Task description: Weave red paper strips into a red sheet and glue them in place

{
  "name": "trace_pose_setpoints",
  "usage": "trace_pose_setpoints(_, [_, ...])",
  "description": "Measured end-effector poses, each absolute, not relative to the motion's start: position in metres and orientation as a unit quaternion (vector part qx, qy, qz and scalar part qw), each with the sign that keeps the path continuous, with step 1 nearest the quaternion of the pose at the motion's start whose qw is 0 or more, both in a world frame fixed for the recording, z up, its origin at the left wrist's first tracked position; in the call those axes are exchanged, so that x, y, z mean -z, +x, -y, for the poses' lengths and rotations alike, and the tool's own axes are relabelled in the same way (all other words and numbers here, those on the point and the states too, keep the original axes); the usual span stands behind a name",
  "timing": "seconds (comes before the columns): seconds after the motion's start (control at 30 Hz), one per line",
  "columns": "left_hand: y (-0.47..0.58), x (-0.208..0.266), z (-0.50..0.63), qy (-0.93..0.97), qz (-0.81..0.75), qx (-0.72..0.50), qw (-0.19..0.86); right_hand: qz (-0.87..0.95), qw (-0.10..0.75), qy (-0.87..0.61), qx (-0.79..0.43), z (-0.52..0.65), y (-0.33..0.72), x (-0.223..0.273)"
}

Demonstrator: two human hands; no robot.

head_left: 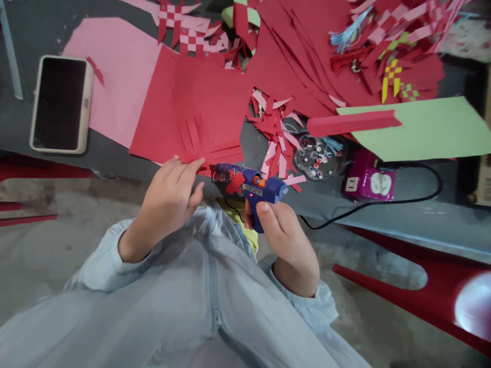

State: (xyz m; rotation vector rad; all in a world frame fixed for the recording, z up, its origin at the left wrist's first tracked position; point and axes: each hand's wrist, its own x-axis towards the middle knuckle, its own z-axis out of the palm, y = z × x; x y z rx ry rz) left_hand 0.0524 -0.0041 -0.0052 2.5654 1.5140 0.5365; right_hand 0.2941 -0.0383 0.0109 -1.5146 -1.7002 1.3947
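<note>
Cannot read any word, number or brand. Can see tiny print on a pale label (252, 189) on the blue glue gun (273, 190), too small to make out. Farther right, can spot dark marks on two white patches (381, 183) of the purple box (363, 174), and faint, illegible print on the brown box (484, 174).

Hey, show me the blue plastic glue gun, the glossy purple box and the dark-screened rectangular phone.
Blue plastic glue gun (253, 190), head view: the label on its body.
Glossy purple box (364, 181), head view: the surface between its white patches.
Dark-screened rectangular phone (59, 104), head view: the middle of its screen.
</note>
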Motion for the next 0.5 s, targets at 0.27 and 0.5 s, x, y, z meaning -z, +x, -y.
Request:
trace_pose_setpoints(0.27, [0.0550, 0.0034, 0.0032, 0.855, -0.483, -0.187, 0.003, 0.620, 0.234, -0.542, -0.516, 0.0397, 0.2960, -0.0085])
trace_pose_setpoints(0.5, [0.0541, 0.0037, 0.0037, 0.848, -0.502, -0.168, 0.040, 0.625, 0.237, -0.540, -0.512, 0.0372, 0.2939, -0.0091])
